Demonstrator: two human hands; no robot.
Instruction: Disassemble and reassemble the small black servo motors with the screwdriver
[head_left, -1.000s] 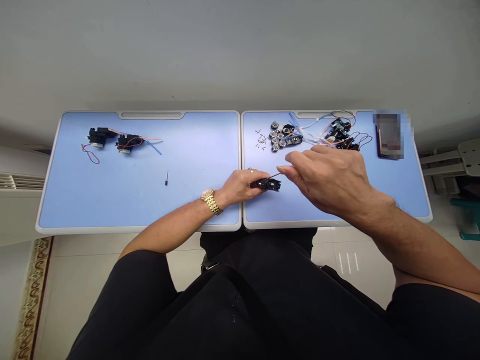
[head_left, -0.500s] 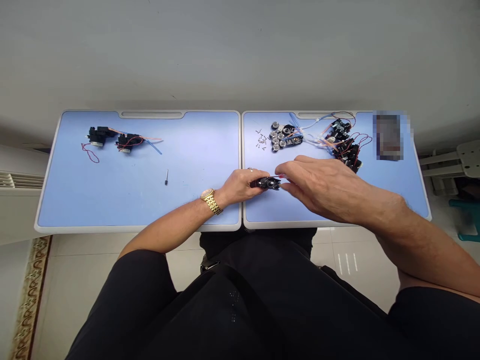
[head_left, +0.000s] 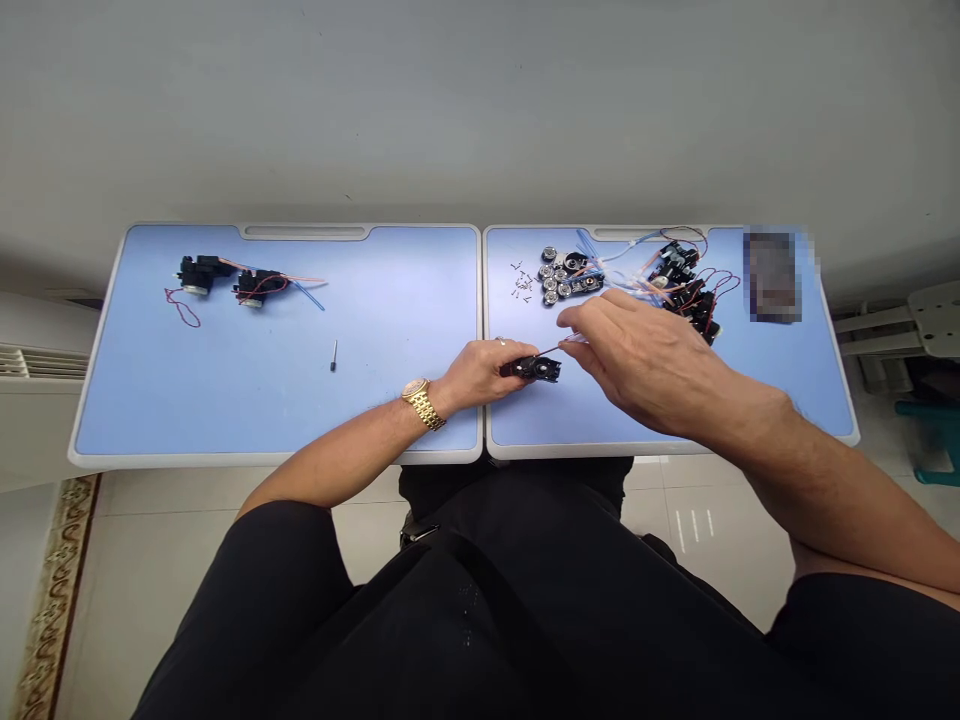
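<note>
My left hand (head_left: pixel 487 370) is closed around one end of a small black plastic motor assembly (head_left: pixel 541 368), holding it above the table near the seam. A thin reddish wire (head_left: pixel 553 349) runs from the top of the assembly to my right hand (head_left: pixel 637 365). The thumb and index finger of that hand pinch the wire just right of the assembly; its end is hidden by the fingers. Behind my hands lie silver-topped round parts (head_left: pixel 551 285) with black pieces, and beside them a scatter of tiny screws (head_left: pixel 522 282).
Two wired black assemblies (head_left: pixel 196 275) lie at the far left. A small screwdriver-like tool (head_left: pixel 334 357) with a dark end rests on the left table (head_left: pixel 285 420). More black assemblies (head_left: pixel 694 300) with tangled wires lie behind my right hand, near a blurred dark rectangular object (head_left: pixel 772 275).
My right hand has shifted slightly up, and the wire now slants up to its fingers. My left hand and the motor assembly have stayed almost in place.
</note>
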